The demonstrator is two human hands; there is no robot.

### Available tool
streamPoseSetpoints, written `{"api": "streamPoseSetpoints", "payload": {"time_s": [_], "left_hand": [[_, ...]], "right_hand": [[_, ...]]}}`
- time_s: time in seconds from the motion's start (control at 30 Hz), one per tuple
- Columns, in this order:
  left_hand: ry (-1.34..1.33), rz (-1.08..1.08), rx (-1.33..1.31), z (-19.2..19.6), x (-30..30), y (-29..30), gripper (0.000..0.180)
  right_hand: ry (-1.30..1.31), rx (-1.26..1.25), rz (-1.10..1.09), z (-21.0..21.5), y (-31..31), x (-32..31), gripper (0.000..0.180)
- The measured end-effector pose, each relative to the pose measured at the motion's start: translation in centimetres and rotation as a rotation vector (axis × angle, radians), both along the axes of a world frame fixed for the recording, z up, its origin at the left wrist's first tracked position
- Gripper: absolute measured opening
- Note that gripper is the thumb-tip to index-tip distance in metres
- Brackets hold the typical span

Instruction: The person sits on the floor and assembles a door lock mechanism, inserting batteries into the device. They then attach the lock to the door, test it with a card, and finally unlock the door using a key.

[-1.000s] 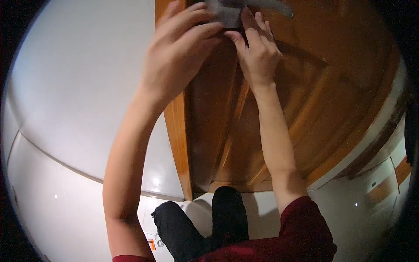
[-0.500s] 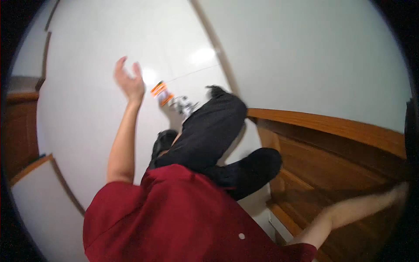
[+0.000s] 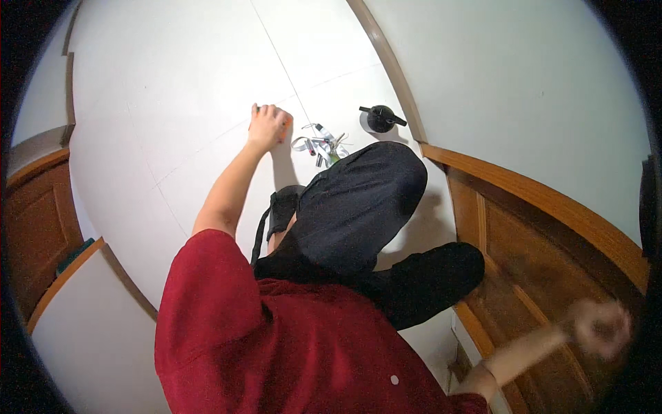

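Note:
Down at the white tiled floor, my left hand (image 3: 267, 128) is closed over a small orange-and-white packet (image 3: 285, 127). Most of the packet is hidden under the palm and fingers. Just right of it lie keys on a grey-white lanyard (image 3: 321, 146), in a loose tangle. Off to the far right, my right hand (image 3: 601, 328) is raised in front of brown wooden panelling, touching nothing that I can see. Motion smears its fingers.
A container with a black lid (image 3: 381, 119) stands on the floor by the right wall. My bent knee (image 3: 386, 172) in black trousers is close to the lanyard. Wooden panelling (image 3: 531, 234) rises on the right; a wooden door (image 3: 41, 214) is at the left.
My left hand has moved right and down onto the packet and closed over it. The right hand has shifted lower and inward. The black-lidded container has come into view past my knee.

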State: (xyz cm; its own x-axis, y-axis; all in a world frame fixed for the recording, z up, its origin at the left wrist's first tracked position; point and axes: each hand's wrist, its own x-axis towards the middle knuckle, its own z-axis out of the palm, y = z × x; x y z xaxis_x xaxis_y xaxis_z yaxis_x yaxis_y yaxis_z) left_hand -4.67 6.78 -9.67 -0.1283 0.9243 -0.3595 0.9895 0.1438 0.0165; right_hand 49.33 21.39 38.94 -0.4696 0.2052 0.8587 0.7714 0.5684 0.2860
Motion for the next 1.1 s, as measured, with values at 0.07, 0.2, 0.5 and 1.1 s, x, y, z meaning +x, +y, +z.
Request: {"api": "streamPoseSetpoints", "payload": {"time_s": [0.07,0.2,0.5,1.1], "left_hand": [[-0.003,0.043,0.122,-1.1,-1.0,-0.4,0.049],[-0.123,0.193,0.119,-1.3,-3.1,-3.2,0.043],[-0.748,1.108,0.154,-0.9,3.8,-3.4,0.067],[-0.463,0.151,0.159,-4.1,9.1,-2.6,0.038]], "right_hand": [[-0.174,-0.416,-0.069,-10.8,-1.6,-4.1,0.023],[-0.561,-1.502,0.236,-25.2,0.1,-14.4,0.029],[-0.727,-1.520,0.451,-44.8,-8.5,-27.6,0.061],[0.319,-1.976,0.340,-51.7,-9.6,-30.2,0.034]]}}
